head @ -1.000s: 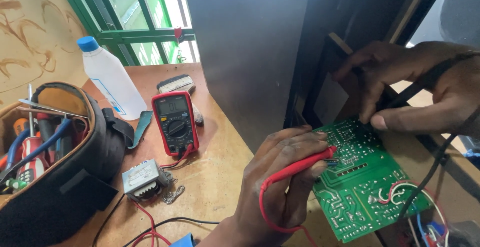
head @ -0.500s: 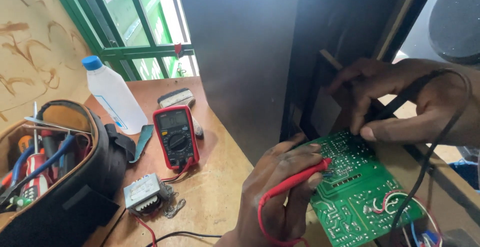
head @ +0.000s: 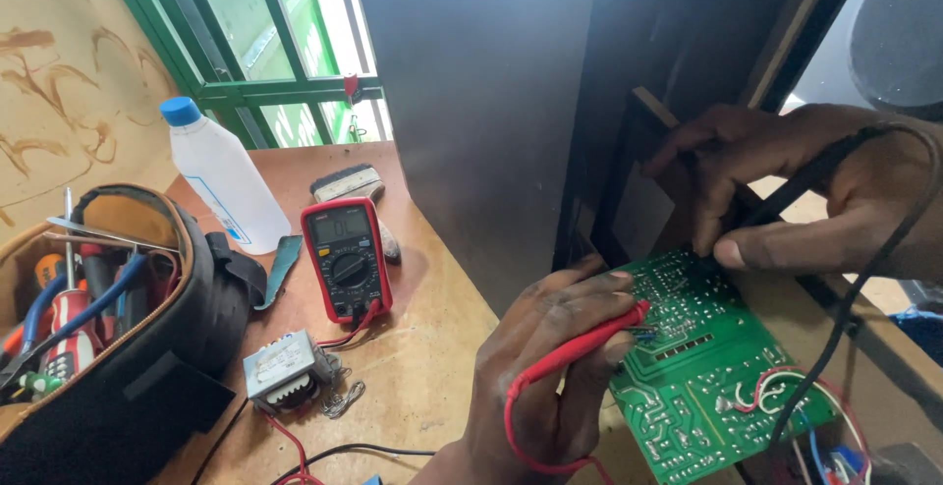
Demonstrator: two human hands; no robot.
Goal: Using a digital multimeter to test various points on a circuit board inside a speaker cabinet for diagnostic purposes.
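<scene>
Nearest the camera, a red probe (head: 580,347) is pinched between the fingers of the left hand (head: 550,367), its tip set against the green circuit board (head: 707,377), with the red lead looped below the wrist. The board lies tilted at the right edge of the desk (head: 432,347), partly against the open dark cabinet (head: 609,151), coloured wires trailing from its lower right corner. The board is judged light, stiff and fragile; it is best held by its bare edges, never by the solder points or the wires. Just beyond, a black probe (head: 786,190) is held by the right hand (head: 815,200), closed about it, thumb and fingertip pressed to the board's far edge. Toward the middle of the desk a small transformer (head: 285,372) is seen, and behind it a red multimeter (head: 346,259) lying face up. At the left edge an open tool bag (head: 128,347) with screwdrivers is placed. Farther back a clear bottle (head: 221,175) with a blue cap is stood, and a brush (head: 344,182) lies near the far edge.
</scene>
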